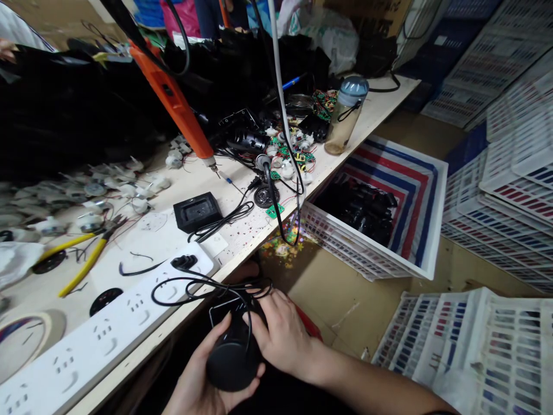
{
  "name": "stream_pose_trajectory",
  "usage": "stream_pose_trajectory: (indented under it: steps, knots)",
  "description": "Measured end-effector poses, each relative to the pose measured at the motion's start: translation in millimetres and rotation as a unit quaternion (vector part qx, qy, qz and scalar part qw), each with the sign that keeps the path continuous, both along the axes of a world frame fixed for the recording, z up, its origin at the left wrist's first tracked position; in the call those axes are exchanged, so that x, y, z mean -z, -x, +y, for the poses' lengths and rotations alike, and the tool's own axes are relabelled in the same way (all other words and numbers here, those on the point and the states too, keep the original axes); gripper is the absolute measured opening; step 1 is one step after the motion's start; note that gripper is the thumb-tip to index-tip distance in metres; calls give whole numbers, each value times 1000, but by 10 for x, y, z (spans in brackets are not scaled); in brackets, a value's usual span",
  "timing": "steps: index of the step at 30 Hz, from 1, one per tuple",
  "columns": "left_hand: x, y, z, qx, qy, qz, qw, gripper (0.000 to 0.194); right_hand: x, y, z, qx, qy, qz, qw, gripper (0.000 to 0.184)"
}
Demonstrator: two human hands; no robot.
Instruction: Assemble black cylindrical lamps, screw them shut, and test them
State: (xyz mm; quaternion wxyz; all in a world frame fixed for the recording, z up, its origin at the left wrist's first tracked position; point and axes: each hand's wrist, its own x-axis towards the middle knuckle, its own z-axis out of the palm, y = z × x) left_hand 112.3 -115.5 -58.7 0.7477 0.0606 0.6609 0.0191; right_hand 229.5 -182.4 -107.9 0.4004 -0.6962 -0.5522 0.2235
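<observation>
My left hand [199,369] is closed around a black round-ended device [233,363], its thumb along one side and fingertips showing beneath. From the other side my right hand [285,334] grips the upper part of the same device, thumb pressed against it. A looped black cord [190,282] lies over the device and the table edge, near a plug [184,262] in the white power strip [103,328]. A thin light-coloured frame line shows on the device near my left thumb. The device's exact kind and its underside are hidden.
An orange electric screwdriver [168,98] hangs over the table. On it are a black block-shaped holder [197,211], yellow-handled pliers [86,259], white motors [90,202] and a bottle [345,115]. A white crate [434,230] with black parts stands on the floor; stacked crates [518,190] are at right.
</observation>
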Motion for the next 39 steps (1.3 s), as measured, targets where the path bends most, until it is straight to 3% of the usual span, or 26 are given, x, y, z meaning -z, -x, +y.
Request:
stream_pose_trajectory:
  steps: [14,24,32,39]
  knots:
    - [78,43,-15,-2,0,-23,1000,35,1,-11,-4,-6,-23,-1,1000,35]
    - [-93,70,-60,-24,2,-84,996,38,25,5,-4,-3,-66,-5,998,35]
    - [20,133,-94,-28,0,-109,994,42,70,6,-12,-5,-77,5,997,34]
    - [1,153,-144,-25,-13,-118,993,43,95,28,-44,-3,-94,4,996,32]
